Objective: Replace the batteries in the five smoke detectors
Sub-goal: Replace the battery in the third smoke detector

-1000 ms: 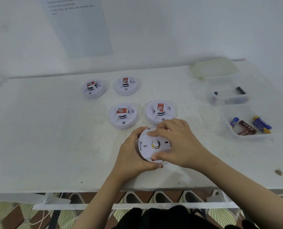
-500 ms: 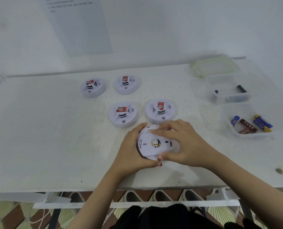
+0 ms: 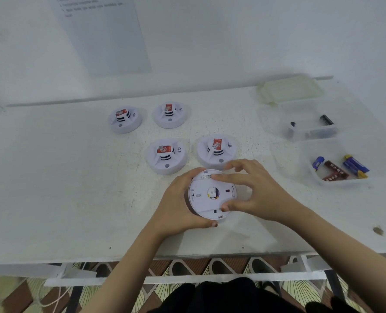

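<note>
Near the front edge of the surface (image 3: 52,199), the left hand (image 3: 178,204) cups the upturned detector (image 3: 204,201), thumb curled under its rim. The right hand (image 3: 255,195) grips its back, fingers (image 3: 228,177) spread and bent. Beyond stand four detectors (image 3: 166,157). To the right, batteries (image 3: 354,166) lie in a tray (image 3: 345,182).

The nearest smoke detector (image 3: 206,197) is white, with a small yellow and purple spot in its middle. The four other smoke detectors (image 3: 125,120) (image 3: 170,115) (image 3: 166,157) (image 3: 217,151) are white too, each with a red label and black stripes. Your table (image 3: 52,188) is white with tiny dark specks. Look in the near clear box (image 3: 341,182): blue and yellow batteries (image 3: 355,166) and dark red batteries (image 3: 333,172). The far clear box (image 3: 309,133) has a black battery (image 3: 326,119). The lid (image 3: 290,90) is pale green. The floor (image 3: 187,265) has brown and cream fan shapes.
</note>
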Tool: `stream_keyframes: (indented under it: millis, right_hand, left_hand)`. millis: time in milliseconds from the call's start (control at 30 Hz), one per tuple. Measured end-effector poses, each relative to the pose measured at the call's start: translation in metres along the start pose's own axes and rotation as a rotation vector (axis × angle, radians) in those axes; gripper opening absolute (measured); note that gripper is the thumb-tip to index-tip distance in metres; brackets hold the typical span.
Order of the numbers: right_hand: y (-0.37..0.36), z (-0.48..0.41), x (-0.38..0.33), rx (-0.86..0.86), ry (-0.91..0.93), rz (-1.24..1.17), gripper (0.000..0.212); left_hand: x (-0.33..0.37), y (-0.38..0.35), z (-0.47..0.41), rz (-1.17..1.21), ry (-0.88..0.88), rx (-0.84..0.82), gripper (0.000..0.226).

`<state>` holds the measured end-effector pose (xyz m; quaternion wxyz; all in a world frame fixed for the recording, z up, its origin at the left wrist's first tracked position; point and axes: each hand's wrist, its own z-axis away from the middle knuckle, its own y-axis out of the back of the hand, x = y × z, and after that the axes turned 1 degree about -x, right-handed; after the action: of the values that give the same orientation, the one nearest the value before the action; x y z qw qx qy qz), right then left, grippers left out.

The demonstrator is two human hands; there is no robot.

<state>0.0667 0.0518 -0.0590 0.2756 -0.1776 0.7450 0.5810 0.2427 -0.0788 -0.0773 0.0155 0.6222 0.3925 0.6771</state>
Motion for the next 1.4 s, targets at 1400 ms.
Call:
stream_keyframes:
  millis: [1400]
  right_hand:
    - [-0.004,-0.008,-0.03,-0.009,-0.193,-0.225,0.084]
  left_hand:
    - [0.017,-0.005,-0.005,0.145,-0.097,0.104,0.114]
